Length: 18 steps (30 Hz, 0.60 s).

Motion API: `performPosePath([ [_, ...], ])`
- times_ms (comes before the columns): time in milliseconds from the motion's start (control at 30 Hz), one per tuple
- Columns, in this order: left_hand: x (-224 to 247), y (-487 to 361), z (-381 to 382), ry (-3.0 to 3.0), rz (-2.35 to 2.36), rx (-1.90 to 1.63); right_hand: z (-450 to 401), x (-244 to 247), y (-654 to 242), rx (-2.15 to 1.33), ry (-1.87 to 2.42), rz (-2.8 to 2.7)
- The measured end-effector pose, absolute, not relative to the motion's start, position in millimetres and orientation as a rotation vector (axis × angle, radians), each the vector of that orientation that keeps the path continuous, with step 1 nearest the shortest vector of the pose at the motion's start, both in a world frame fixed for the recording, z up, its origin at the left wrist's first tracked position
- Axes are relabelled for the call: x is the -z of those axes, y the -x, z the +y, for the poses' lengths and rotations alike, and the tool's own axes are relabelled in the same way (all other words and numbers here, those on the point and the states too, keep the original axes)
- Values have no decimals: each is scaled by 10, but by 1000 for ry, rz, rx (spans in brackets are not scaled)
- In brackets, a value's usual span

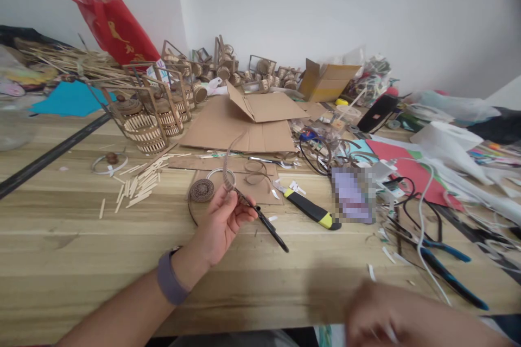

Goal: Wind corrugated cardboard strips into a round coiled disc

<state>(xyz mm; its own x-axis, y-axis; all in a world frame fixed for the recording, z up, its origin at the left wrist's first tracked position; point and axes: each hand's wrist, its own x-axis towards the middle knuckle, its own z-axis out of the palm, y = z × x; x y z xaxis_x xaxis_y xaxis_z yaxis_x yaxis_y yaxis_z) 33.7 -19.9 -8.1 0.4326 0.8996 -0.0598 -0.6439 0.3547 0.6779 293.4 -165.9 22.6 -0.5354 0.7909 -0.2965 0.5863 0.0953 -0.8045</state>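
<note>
Above the middle of the table, my left hand (228, 217) is closed, thumb against fingers, on a thin curled brown strip (228, 168). A slim black pen-like tool (273, 232) also sticks out of this hand, slanting down to the right. Just behind the hand lie a tightly wound brown coil (202, 190) and a pale ring. My right hand (374, 312) is low at the right, by the table's front edge. Motion smears it, so its fingers and anything in them are unclear.
Cutter-like pliers (311, 209) with a black and yellow handle lie right of centre. Blue-handled pliers (451, 276) and a white cable (423, 227) are further right. Small wooden sticks (140, 187), woven lantern-like baskets (142, 127) and flat cardboard (252, 133) are behind and left.
</note>
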Motion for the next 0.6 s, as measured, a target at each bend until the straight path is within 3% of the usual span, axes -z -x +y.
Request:
performPosePath([
  [167,86,-320,-190,-644,453,-1039,-781,-304,-2374,-681,1486,-1967],
  [400,36,-272,-151,-637,441,-1081,-485,-62,-2232,-1336,1174,-1893],
  [600,-13,-287,-191,-666,474,-1048,-483,18,-2162,-950,1233,-2022],
])
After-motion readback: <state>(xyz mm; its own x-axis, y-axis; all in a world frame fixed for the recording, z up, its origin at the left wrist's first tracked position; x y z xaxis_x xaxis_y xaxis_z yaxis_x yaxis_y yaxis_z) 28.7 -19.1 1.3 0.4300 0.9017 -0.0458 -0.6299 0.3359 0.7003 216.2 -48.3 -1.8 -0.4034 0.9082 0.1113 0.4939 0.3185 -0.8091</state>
